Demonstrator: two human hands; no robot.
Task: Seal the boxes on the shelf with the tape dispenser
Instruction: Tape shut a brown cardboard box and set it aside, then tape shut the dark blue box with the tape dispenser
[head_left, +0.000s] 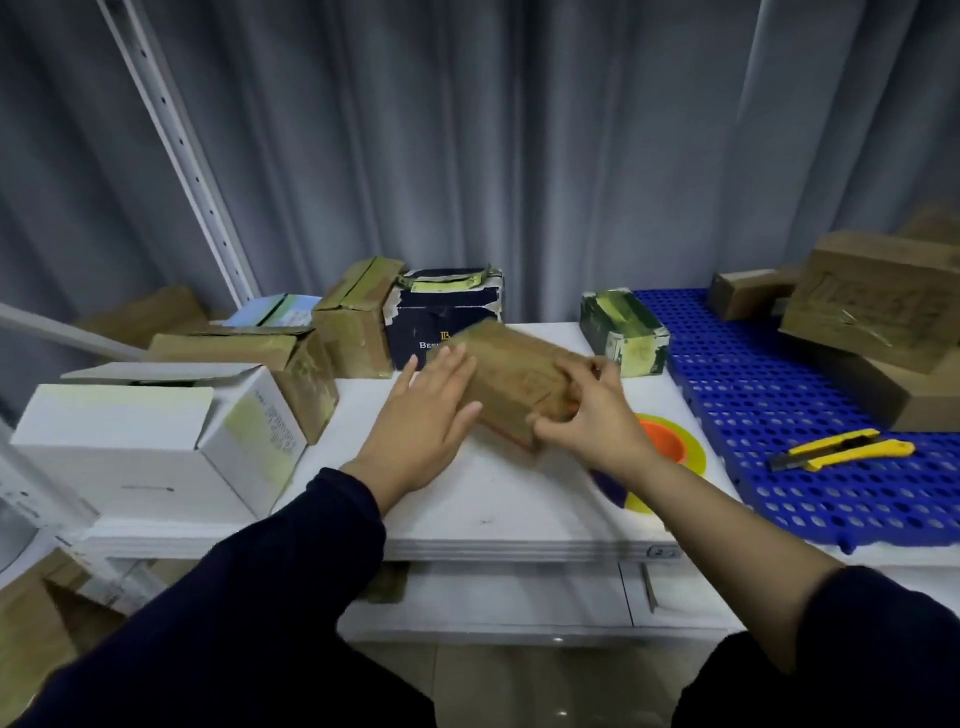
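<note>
Person stands at white shelf (498, 499), both arms out, dark sleeves, R sleeve pushed up the forearm. Brown box (511, 376) is mid-shelf, set at an angle w/ one corner toward the person, its far end in front of a navy box (441, 317) w/ torn lid. Box a bit blurred; can't tell if it lies flat or is tipped up off the shelf. L hand (423, 421) lies flat against box's left side: fingers (452, 364) straight, close together, thumb apart, gripping nothing. R hand (592, 423) is on the near-right end, fingers curled round the corner, thumb on the near face, holding it. Tape dispenser (667, 441) (orange core, yellow roll, purple part) lies on shelf just right of the box, partly hidden behind R wrist. Left end of shelf: white box (145, 441) w/ top flap open, two cardboard boxes (353, 317) behind it. Right of navy box, near back edge: small green-and-white box (623, 332). Blue perforated mat (769, 395) adjoins shelf on the right; yellow utility knife (841, 449) lies on it, stacked brown cartons (872, 312) at far right. Grey curtain (519, 156) behind; white slotted post (192, 171) at left.
</note>
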